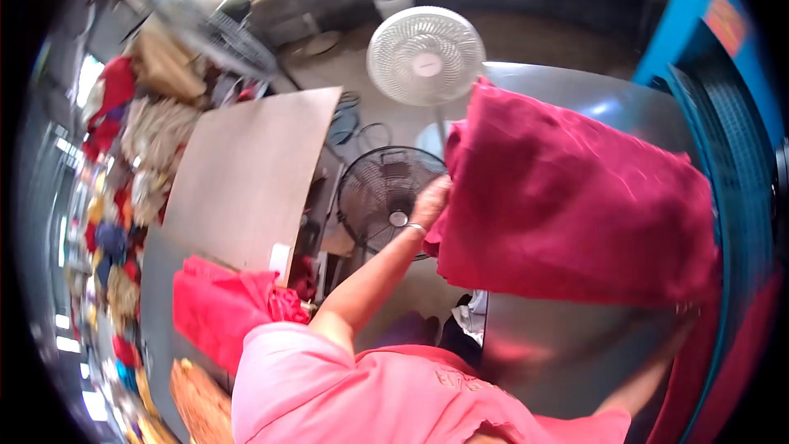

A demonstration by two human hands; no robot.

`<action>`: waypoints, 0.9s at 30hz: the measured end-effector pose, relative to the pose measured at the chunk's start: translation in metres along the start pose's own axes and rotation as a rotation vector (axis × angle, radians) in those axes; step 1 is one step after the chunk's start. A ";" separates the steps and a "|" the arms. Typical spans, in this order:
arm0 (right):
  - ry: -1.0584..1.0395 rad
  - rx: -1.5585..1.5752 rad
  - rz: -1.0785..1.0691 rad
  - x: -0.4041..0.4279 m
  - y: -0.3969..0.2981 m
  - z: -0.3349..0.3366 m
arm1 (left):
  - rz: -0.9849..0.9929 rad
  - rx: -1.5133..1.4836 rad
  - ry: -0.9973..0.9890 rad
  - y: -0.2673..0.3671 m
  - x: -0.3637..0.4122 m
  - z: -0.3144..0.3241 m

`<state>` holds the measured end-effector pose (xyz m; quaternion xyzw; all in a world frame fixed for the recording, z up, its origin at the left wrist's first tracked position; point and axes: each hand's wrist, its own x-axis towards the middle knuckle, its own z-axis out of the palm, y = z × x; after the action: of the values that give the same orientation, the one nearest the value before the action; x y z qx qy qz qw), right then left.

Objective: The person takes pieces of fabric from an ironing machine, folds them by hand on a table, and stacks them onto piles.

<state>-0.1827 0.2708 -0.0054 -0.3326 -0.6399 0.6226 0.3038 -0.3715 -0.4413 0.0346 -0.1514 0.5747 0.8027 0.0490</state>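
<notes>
A thick folded bundle of dark red cloth spans the space above a shiny metal table. At its left edge is my left hand, with a bracelet on the wrist and the fingertips hidden by the cloth. My left hand grips that edge. My right forearm reaches up to the bundle's lower right corner, where my right hand is blurred and mostly hidden. Whether its fingers hold the cloth is unclear. More red cloth hangs down on the right, beside a blue machine.
A white fan and a black fan stand between the metal table and a board-topped table on the left. Bright red cloth lies at that table's near end. Heaps of mixed fabric line the far left.
</notes>
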 end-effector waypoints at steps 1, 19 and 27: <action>0.035 -0.101 0.068 0.009 0.017 0.008 | -0.036 0.044 -0.015 -0.013 -0.002 0.004; 0.162 -0.522 -0.003 -0.006 0.025 0.071 | -0.181 0.063 0.048 -0.002 0.006 -0.013; -0.170 -0.517 -0.047 -0.163 -0.019 0.195 | -0.236 -0.016 0.007 0.014 -0.003 -0.069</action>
<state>-0.2437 0.0238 0.0100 -0.3308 -0.8082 0.4572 0.1685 -0.3595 -0.5100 0.0279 -0.2212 0.5466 0.7954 0.1400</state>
